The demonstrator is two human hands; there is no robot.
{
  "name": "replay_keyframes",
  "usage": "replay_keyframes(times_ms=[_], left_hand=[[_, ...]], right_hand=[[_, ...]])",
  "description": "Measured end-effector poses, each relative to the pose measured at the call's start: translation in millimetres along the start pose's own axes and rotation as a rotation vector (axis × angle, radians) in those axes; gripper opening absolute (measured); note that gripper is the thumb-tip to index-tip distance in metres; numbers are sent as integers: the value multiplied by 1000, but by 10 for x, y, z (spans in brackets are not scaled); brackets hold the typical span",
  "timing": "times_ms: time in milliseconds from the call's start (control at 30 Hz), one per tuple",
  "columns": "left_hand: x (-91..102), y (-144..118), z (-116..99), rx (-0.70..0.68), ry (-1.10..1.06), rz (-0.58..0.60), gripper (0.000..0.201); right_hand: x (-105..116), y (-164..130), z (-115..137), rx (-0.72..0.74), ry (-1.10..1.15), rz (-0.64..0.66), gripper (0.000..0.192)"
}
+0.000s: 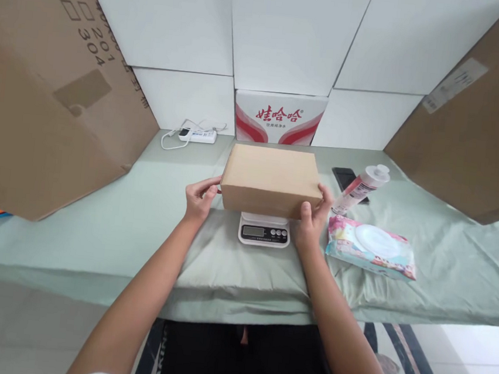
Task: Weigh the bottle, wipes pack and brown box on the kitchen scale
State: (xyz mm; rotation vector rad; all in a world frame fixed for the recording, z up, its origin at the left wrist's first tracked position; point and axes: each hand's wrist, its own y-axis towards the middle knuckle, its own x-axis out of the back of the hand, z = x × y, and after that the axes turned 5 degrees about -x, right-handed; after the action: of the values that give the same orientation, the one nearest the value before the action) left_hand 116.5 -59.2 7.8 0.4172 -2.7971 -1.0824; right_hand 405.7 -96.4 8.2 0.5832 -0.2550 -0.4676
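Squarely on the scale (264, 231) — box (270, 179) gripped at both ends by left hand (199, 197) and right hand (311, 216); weighing step, release needed next.

A worktop (94, 237) covered with a pale green, wrinkled cloth runs the full width of the view. A small white kitchen scale (264, 231) sits at its middle, display facing the near edge. To the right lie a pack of wet wipes (371, 247), a white tube with a pink label (361, 189) on its side, and a dark phone (345, 177) partly under the tube. At the back left rests a white power strip (198, 135) with its cord. 2 large cardboard boxes (41, 96) stand at the 2 ends.
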Motion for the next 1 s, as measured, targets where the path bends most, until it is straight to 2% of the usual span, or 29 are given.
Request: replay_keyframes(times_ms=[167, 433, 567, 767, 867, 1000], left_hand=[[-8, -11, 4, 39, 7, 4, 56], [0, -24, 4, 19, 2, 11, 52], [7, -4, 22, 5, -18, -33, 50], [62, 129, 119, 127, 27, -222, 43], [87, 181, 195, 161, 36, -256, 35], [109, 210, 268, 159, 56, -263, 44]], right_hand=[[-2, -5, -47, 23, 5, -26, 55], [19, 9, -76, 25, -32, 1, 59], [29, 24, -90, 0, 17, -22, 63], [9, 126, -219, -215, 216, -192, 57], [-21, 167, -276, -317, 348, -227, 51], [-71, 191, -326, -438, 452, -260, 46]])
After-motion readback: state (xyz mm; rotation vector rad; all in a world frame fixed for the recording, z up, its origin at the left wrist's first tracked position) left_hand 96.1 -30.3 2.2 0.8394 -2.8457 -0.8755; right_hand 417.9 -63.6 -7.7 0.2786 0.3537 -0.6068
